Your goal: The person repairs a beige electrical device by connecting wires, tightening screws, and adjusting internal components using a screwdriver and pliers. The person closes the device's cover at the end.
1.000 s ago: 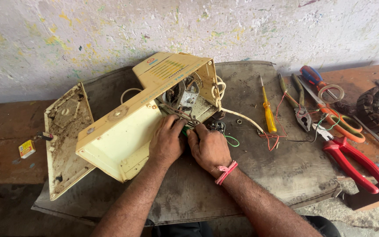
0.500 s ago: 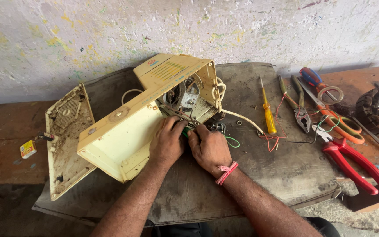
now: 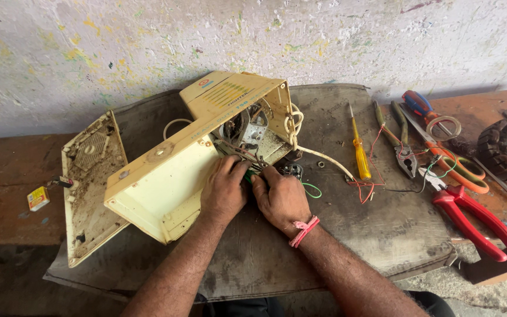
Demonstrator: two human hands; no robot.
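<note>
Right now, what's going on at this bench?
A person has both hands at the open side of a cream-yellow appliance casing lying tilted on a grey mat. The left hand and right hand meet at the wiring just inside the opening; what the fingers pinch is hidden. A detached dusty panel lies at the left. To the right lie a yellow screwdriver, pliers, orange-handled scissors and red-handled cutters.
</note>
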